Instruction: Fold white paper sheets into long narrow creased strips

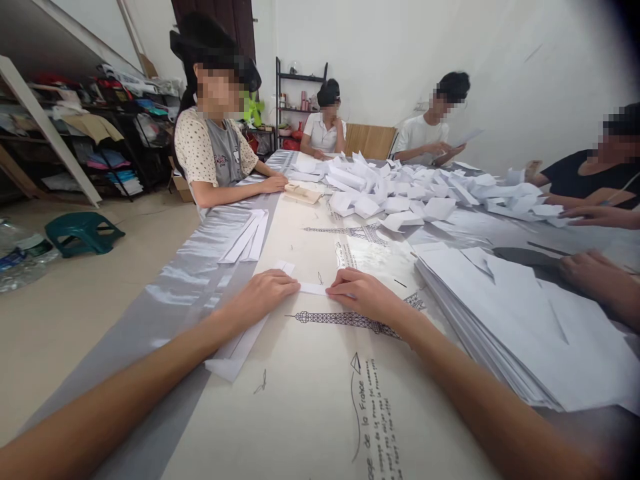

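Observation:
A narrow white paper strip (313,289) lies low over the printed table cover, stretched between my two hands. My left hand (267,292) closes its fingers on the strip's left end. The other end is pinched between the thumb and fingers of my right hand (359,291). Beneath my left hand and wrist are more folded white paper strips (239,350), partly hidden by the arm. Farther up the table's left side rests a small group of folded paper strips (246,237), apart from both hands.
A thick stack of white sheets (520,327) stands right of my right arm. Beyond it spreads a heap of folded white papers (380,187). Several people sit around the table; one person (215,153) is at the left edge. A green stool (84,232) is on the floor.

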Tool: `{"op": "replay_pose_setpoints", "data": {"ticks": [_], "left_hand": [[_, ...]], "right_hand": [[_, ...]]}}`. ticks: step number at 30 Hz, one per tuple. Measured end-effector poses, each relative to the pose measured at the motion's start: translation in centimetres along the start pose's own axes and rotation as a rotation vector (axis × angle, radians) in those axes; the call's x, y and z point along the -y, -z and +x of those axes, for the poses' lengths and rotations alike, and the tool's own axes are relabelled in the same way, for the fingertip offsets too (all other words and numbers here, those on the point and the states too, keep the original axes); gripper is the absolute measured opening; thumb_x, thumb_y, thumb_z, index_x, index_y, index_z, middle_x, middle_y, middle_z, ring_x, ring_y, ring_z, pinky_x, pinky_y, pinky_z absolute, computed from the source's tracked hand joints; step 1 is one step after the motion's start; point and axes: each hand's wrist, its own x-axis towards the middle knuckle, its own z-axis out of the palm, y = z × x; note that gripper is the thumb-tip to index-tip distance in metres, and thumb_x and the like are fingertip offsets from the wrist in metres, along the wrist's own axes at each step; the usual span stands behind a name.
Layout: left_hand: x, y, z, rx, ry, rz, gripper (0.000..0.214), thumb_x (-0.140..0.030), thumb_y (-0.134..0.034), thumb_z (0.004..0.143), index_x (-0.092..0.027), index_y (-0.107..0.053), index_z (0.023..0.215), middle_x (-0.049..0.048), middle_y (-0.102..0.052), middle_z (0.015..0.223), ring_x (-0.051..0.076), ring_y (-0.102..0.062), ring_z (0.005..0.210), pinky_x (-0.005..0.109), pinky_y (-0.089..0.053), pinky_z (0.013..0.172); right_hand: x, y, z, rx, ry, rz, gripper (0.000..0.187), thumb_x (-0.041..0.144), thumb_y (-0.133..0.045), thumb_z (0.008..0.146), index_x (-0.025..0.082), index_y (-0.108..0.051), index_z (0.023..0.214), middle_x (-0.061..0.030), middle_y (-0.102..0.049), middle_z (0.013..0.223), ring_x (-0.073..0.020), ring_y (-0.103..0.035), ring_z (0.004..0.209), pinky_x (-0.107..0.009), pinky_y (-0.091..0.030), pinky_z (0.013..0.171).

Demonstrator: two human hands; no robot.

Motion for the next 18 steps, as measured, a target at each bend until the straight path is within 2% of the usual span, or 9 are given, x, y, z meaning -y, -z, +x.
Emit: {"op": "replay_pose_setpoints", "data": {"ticks": [6, 9, 12, 15, 18], "left_hand": [[0.6, -0.6, -0.2, 0.025, -0.015, 0.068, 0.019, -0.009, -0.048, 0.100, -0.018, -0.065, 0.104, 0.0068, -0.072, 0.111, 0.021, -0.067, 0.105, 0.032, -0.053, 0.088], [0.6, -0.9, -0.3, 0.044, -0.028, 0.133, 0.016, -0.009, -0.050, 0.099, -0.017, -0.063, 0.104, 0.0070, -0.072, 0.113, 0.021, -0.066, 0.108, 0.032, -0.052, 0.091], [0.2, -0.9, -0.4, 0.070, -0.014, 0.202, 0.015, -0.007, -0.051, 0.099, -0.016, -0.061, 0.104, 0.0076, -0.072, 0.111, 0.021, -0.066, 0.109, 0.031, -0.051, 0.091], [-0.6, -0.7, -0.3, 0.122, 0.027, 0.260, 0.019, -0.003, -0.048, 0.098, -0.016, -0.059, 0.105, 0.0078, -0.071, 0.107, 0.020, -0.067, 0.102, 0.027, -0.051, 0.077], [-1.4, -0.7, -0.3, 0.179, 0.089, 0.318, 0.019, 0.000, -0.047, 0.096, -0.015, -0.057, 0.103, 0.0079, -0.069, 0.104, 0.020, -0.066, 0.096, 0.025, -0.048, 0.064]], "right_hand": [[-0.4, 0.1, 0.1, 0.006, 0.015, 0.018, 0.020, 0.023, -0.059, 0.098, 0.021, -0.078, 0.098, -0.0066, -0.069, 0.092, -0.0189, -0.063, 0.082, -0.033, -0.053, 0.071], [-0.5, -0.1, 0.1, -0.003, 0.034, 0.045, 0.021, 0.021, -0.057, 0.099, 0.022, -0.078, 0.099, -0.0076, -0.071, 0.113, -0.0207, -0.066, 0.096, -0.036, -0.055, 0.081], [-0.1, -0.5, 0.2, -0.020, 0.059, 0.069, 0.024, 0.016, -0.053, 0.098, 0.022, -0.076, 0.093, -0.0065, -0.068, 0.130, -0.0229, -0.063, 0.116, -0.041, -0.053, 0.096], [0.7, -0.6, 0.4, -0.014, 0.055, 0.056, 0.024, 0.012, -0.051, 0.096, 0.019, -0.071, 0.084, -0.0079, -0.072, 0.123, -0.0232, -0.063, 0.111, -0.042, -0.055, 0.092], [1.9, -0.4, 0.8, 0.000, 0.058, -0.019, 0.023, 0.012, -0.050, 0.095, 0.019, -0.067, 0.082, -0.0090, -0.074, 0.099, -0.0227, -0.062, 0.096, -0.039, -0.054, 0.081]]}}
